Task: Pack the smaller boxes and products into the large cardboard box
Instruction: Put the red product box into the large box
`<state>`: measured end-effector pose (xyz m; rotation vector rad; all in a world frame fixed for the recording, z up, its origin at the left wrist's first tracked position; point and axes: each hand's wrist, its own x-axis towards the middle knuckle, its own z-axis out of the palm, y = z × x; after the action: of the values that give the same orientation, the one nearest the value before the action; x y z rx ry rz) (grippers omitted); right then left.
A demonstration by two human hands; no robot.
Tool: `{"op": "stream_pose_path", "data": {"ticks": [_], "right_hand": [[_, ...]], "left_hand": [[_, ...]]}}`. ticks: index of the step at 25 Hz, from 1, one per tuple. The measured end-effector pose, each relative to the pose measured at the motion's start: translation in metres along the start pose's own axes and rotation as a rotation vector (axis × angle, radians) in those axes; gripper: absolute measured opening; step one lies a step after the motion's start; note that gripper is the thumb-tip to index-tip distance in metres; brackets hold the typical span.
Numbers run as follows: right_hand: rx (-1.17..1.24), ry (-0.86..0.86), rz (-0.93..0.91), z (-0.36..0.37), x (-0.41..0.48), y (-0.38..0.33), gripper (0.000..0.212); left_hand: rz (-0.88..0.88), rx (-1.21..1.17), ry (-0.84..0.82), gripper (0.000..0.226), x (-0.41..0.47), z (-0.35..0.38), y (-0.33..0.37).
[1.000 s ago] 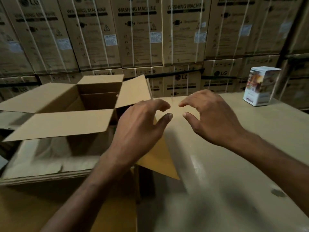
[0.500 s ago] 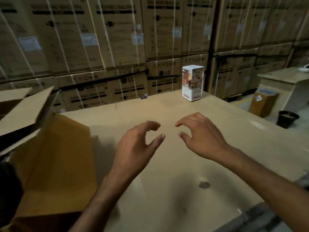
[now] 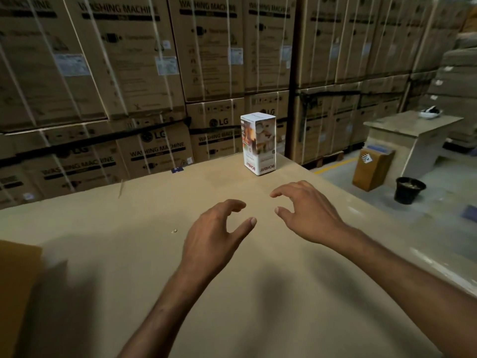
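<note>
Head view: both hands hover over the tan bench at centre frame, empty. The left hand and right hand face each other, fingers curled and thumbs spread, each grip apart and clamped on nothing, palms turned inward as if shaped to take a box by its two sides. The one product in sight, a small white printed box, stands upright near the bench's far edge, upper centre of the frame, well apart from both hands and straight beyond them; its lettering reads upside down, so it seems to rest on its top end. At the lower left edge a brown cardboard panel juts in, probably a flap of the large box, though too little shows to be sure. Behind, strapped washing-machine cartons fill the upper frame; at right, a floor carton and a black bin. Judging by the pose, the reach for the white box is the step in hand.
</note>
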<state>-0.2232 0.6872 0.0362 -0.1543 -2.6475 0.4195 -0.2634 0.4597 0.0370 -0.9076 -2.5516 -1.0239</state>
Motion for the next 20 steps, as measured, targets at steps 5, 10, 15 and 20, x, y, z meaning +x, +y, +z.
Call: {"op": "stream_pose_path", "data": {"ticks": [5,10,15,20], "right_hand": [[0.087,-0.056,-0.05,0.025,0.088,0.101,0.037],[0.123,-0.095,-0.06,0.038,0.188,0.202,0.043],[0.126,-0.12,-0.041,0.068,0.3,0.265,0.052],[0.142,-0.122,-0.047,0.108,0.401,0.292,0.056]], "left_hand": [[-0.097,0.017,0.019,0.045,0.098,0.089,0.01],[-0.191,-0.045,0.017,0.052,0.211,0.165,0.023],[-0.274,-0.104,0.066,0.059,0.327,0.222,0.004],[-0.332,-0.153,0.068,0.067,0.425,0.261,-0.036]]}}
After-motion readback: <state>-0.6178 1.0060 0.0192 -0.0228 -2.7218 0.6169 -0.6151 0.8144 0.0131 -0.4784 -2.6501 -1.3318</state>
